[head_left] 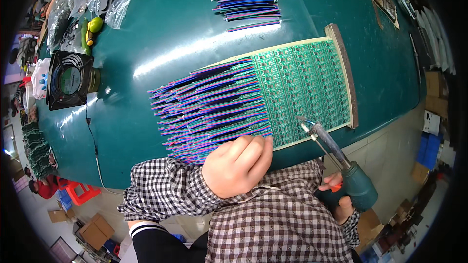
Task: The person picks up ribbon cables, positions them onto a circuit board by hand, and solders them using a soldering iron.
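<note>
Left hand [237,165] pinches a ribbon wire at the near edge of the green board panel [302,90], right hand [341,197] clamps the soldering iron [336,158] just right — a slip could scorch fingers or bridge pads.

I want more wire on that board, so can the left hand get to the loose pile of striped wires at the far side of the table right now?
Probably yes. The left hand rests on the wired circuit board; bare green table lies between it and the loose wire pile, though it is a long stretch.
</note>
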A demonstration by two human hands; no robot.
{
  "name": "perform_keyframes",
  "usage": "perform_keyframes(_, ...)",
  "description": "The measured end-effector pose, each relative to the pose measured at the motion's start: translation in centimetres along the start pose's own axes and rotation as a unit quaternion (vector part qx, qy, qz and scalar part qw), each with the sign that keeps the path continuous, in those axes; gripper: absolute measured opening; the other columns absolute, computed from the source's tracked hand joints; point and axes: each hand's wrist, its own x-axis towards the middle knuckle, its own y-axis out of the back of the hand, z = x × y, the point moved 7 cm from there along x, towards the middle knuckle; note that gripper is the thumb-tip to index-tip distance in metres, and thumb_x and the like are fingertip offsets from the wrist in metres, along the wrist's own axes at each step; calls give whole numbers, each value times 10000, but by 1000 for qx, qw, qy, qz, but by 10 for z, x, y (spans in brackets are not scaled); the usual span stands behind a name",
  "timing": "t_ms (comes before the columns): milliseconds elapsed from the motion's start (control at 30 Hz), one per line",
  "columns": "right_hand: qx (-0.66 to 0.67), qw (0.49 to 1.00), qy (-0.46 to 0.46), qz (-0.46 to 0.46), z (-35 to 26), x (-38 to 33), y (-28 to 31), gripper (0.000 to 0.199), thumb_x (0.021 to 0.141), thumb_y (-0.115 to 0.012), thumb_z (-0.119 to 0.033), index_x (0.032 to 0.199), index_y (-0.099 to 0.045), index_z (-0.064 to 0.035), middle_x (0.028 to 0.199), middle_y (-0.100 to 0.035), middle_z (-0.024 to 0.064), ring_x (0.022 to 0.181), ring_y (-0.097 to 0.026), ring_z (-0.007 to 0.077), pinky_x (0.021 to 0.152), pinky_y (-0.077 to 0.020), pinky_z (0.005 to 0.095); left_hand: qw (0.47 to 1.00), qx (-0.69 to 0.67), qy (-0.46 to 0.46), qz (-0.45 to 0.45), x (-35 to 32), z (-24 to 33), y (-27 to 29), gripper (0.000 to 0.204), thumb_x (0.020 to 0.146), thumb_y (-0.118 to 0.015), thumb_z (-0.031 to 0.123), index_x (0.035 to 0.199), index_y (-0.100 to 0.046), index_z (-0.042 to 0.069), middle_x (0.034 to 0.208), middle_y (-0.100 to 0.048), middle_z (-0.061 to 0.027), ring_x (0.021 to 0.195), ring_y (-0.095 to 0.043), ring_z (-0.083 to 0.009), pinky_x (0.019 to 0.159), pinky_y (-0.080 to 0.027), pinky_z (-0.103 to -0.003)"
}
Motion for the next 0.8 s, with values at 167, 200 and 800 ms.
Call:
perform_keyframes(167, 44, 994, -76, 67, 2, -7, 5, 764, 727, -937, -503, 1171, -623, 35, 1037, -694, 170, 994, -719, 268, 829, -628, 411, 1000, -1, -8, 2, -3, -5, -1, 375, 740, -689, 112, 1089, -723, -18, 1012, -649, -94, 852, -650, -206, 686, -540, -287)
perform_keyframes(200, 43, 994, -77, 68, 0, -6, 6, 764, 727, -937, -503, 1171, -623, 35, 1037, -694, 170, 994, -719, 268, 829, -628, 411, 1000, 7, -16, 8, -3, -5, -1, 354, 760, -666, 141, 1079, -703, -8, 1020, -642, -88, 877, -645, -202, 707, -529, -282)
perform_keyframes(800, -223, 973, 31, -41, -23, 7, -8, 582, 804, -858, -571, 995, -718, -39, 862, -772, 33, 739, -721, 203, 725, -567, 348, 1000, -20, -5, 17, -2, -9, -3, 343, 739, -672, 128, 1053, -695, -7, 1024, -629, -98, 835, -630, -190, 657, -515, -270)
